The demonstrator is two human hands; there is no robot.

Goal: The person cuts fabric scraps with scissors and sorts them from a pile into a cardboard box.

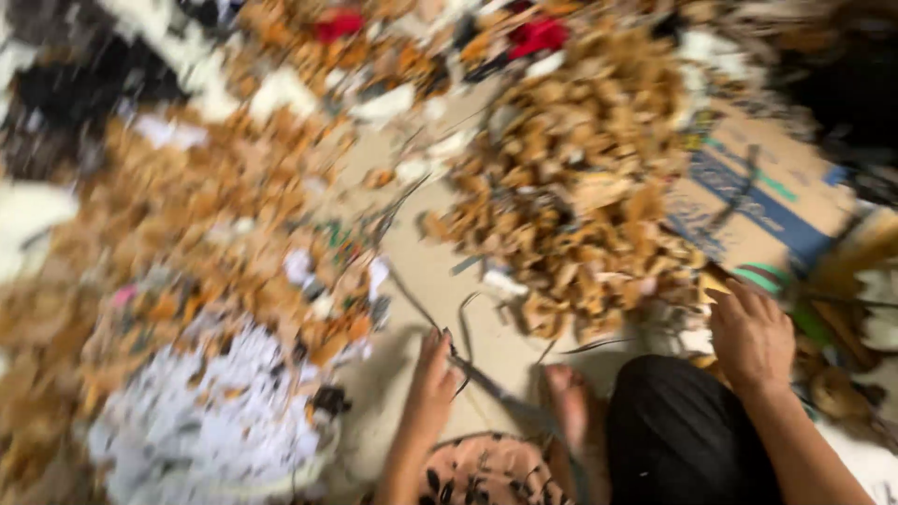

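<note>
1. We see a blurred view down onto a pale beige floor [440, 281] strewn with scraps.
2. Our left hand [432, 379] reaches forward at the near centre, fingers closed around a thin dark grey strip [486, 383] that runs from the hand toward the near right; the blur hides how firmly it grips.
3. Our right hand [751, 335] lies at the near right, palm down, fingers spread and resting on the near edge of a large heap of tan, wood-like scraps [571, 206]. We cannot tell whether it holds any piece.
4. The two hands are well apart, with a bare foot [568, 402] and a black-clad knee [683, 430] between them.
5. The tan heap stretches from the centre to the far right. Just right of it lies a flattened brown cardboard box with blue and green printing [762, 201].
6. At the near left sits a mound of white, shredded material [215, 421], with more orange-brown scraps [187, 243] spread beyond it to the far left.
7. Two red bits of cloth [538, 36] lie at the far edge.
8. A patterned pink-and-black fabric [486, 472] shows at the near centre, below the left wrist.
</note>
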